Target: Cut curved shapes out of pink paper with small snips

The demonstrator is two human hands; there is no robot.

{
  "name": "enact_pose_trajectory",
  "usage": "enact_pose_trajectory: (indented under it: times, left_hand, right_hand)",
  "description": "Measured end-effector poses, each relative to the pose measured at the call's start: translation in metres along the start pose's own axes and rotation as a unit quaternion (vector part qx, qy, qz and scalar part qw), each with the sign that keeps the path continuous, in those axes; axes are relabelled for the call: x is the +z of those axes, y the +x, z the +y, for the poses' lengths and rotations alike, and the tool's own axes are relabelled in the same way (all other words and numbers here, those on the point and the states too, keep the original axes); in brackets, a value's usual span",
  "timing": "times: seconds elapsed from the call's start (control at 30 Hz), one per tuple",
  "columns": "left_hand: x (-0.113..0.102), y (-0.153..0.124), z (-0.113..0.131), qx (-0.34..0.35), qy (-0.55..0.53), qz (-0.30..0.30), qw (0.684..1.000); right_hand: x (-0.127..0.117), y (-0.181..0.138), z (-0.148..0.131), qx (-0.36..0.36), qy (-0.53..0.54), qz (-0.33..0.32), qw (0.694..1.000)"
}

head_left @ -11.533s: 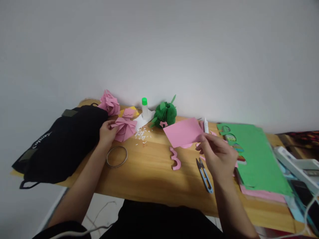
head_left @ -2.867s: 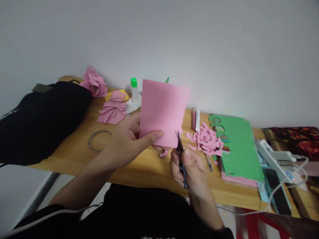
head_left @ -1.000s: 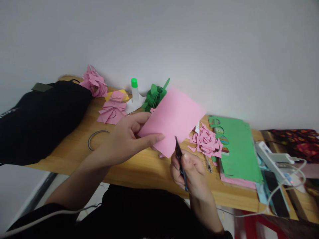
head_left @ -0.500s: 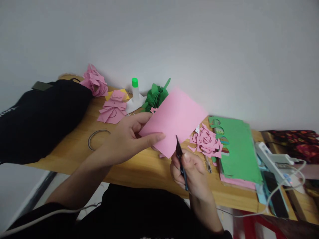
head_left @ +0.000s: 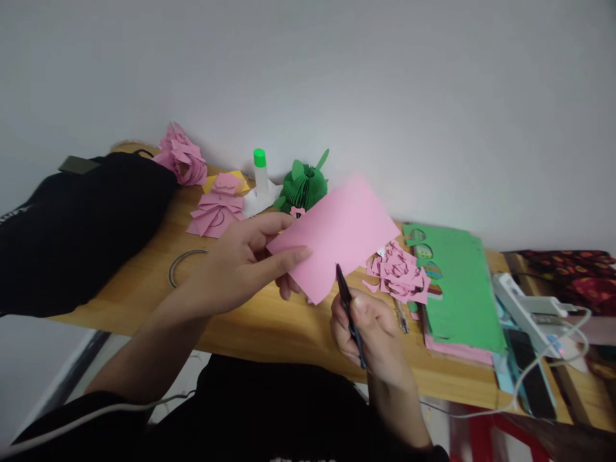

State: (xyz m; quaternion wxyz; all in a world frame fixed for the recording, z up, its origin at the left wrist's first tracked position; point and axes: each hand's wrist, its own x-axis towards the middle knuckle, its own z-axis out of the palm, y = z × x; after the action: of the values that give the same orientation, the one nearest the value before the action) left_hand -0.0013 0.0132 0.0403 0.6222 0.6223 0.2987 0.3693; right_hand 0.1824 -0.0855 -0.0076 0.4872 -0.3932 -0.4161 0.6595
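Observation:
My left hand (head_left: pixel 240 266) pinches the lower left corner of a pink paper sheet (head_left: pixel 339 234), thumb on top, and holds it tilted above the wooden table (head_left: pixel 269 321). My right hand (head_left: pixel 370 330) is closed round a small pair of dark thread snips (head_left: pixel 349 308). Their blades meet the sheet's lower edge. A heap of pink paper scraps (head_left: pixel 399 273) lies just right of the sheet.
A black bag (head_left: pixel 72 224) covers the table's left end. Behind are pink paper flowers (head_left: pixel 180 154) (head_left: pixel 219 208), a green-capped glue bottle (head_left: pixel 260 173), a green paper ball (head_left: pixel 303 183) and a wire ring (head_left: pixel 180 263). Green sheets (head_left: pixel 452 289), a power strip (head_left: pixel 522 301) and a phone (head_left: pixel 532 378) lie right.
Over the last second the pink sheet has tilted a little flatter in my left hand. The snips stay at its lower edge.

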Motion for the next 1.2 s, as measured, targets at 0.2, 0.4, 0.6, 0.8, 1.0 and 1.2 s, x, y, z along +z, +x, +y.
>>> enact_pose_trajectory:
  times: [0.2,0.4,0.6,0.8,1.0,1.2]
  left_hand:
    - [0.0008,0.0045,-0.0045,0.039,0.027,0.072,0.996]
    - [0.0021,0.0050,-0.0045,0.060,0.072,0.072,0.993]
    - [0.0052,0.0051,-0.0026,0.051,0.071,0.068,0.994]
    - [0.0055,0.0055,-0.0034,0.055,0.050,0.065,0.995]
    - [0.0056,0.0052,-0.0028,0.046,0.059,0.064,0.995]
    - [0.0055,0.0052,-0.0034,0.041,0.048,0.062,0.996]
  right_hand:
    - [-0.0030,-0.0035,0.0016,0.032,0.003,-0.028,0.999]
    - [-0.0028,-0.0060,0.0005,0.059,-0.017,-0.048,0.997]
    - [0.0002,-0.0045,-0.0021,0.070,-0.027,-0.053,0.996]
    - [0.0009,-0.0047,-0.0006,0.072,-0.023,-0.056,0.996]
    - [0.0028,-0.0044,-0.0012,0.069,-0.035,-0.038,0.996]
    - [0.0027,-0.0036,-0.0012,0.064,-0.024,-0.049,0.996]
